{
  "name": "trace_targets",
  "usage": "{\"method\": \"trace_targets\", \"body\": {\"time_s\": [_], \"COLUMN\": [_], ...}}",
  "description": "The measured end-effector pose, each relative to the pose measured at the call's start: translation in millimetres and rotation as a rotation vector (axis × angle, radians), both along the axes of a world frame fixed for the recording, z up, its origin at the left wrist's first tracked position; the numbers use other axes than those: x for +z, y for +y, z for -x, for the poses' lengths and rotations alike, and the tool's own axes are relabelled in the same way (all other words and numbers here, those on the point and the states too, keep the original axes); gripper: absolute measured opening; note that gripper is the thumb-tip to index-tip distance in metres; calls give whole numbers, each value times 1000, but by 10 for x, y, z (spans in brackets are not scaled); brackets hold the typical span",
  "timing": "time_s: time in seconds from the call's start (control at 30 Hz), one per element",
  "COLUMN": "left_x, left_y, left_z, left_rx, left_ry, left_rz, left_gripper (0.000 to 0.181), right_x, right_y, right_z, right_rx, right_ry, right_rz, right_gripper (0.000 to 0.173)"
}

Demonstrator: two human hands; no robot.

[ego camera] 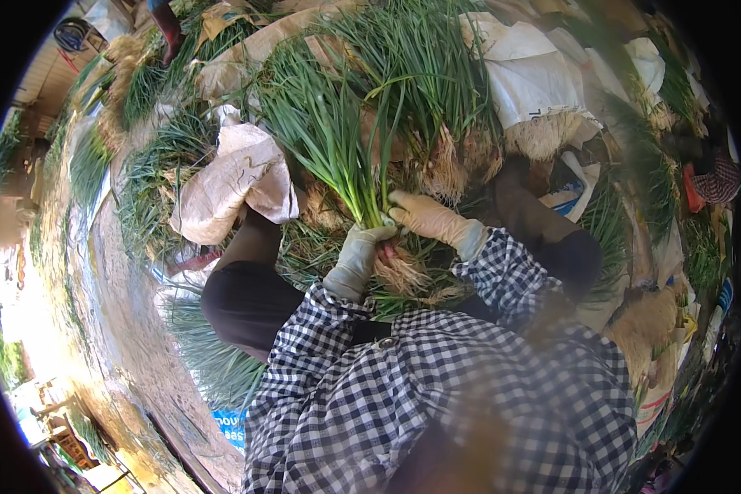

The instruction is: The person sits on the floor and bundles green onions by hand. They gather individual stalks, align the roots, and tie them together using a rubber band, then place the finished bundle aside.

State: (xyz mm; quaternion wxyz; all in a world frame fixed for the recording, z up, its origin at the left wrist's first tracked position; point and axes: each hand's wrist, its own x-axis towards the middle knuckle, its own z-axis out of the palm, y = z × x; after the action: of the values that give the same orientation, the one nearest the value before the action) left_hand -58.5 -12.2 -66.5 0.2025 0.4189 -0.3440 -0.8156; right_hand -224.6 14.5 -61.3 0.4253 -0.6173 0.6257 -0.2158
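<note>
Gloved and closed, my left hand (361, 247) grips a bunch of green onions (355, 185) near its base. The long green leaves fan out away from me, and the pale, stringy roots (401, 272) hang out on my side of the fist. My right hand (429, 217), in a yellowish glove, touches the stalks at the right side of the bunch; whether its fingers hold a stalk I cannot tell. Beyond both hands lies a large heap of green onions (432, 80) with reddish bulbs and tangled roots. Cut or loose leaves cover the ground under my hands.
A crumpled whitish sack (231, 185) lies by my left knee. White woven sacks (531, 74) cover more onions at the upper right. Another onion pile (213, 346) lies beside my left thigh. A person's boot (168, 31) shows at the upper left, and another person (716, 176) at the right edge.
</note>
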Motion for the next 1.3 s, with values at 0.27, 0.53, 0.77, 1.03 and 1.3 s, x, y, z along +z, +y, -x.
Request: {"method": "trace_targets", "body": {"time_s": [0.27,0.53,0.77,1.03,1.3], "left_x": [84,-55,117,136,216], "left_y": [70,-21,-72,-175,-187], "left_z": [-190,-293,-371,-214,-426], "left_rx": [149,209,124,275,171], "left_ry": [121,526,796,881,915], "left_rz": [-136,-399,-395,-411,-306], "left_gripper": [14,17,22,55,47], "right_x": [-1066,271,-60,-391,-54], "right_y": [32,-155,20,-445,29], "right_z": [308,84,98,638,-13], "right_rx": [-68,57,-134,-376,311], "right_ry": [155,-517,125,340,196], "right_rz": [138,-292,-44,-235,-7], "right_gripper": [23,60,24,46,30]}}
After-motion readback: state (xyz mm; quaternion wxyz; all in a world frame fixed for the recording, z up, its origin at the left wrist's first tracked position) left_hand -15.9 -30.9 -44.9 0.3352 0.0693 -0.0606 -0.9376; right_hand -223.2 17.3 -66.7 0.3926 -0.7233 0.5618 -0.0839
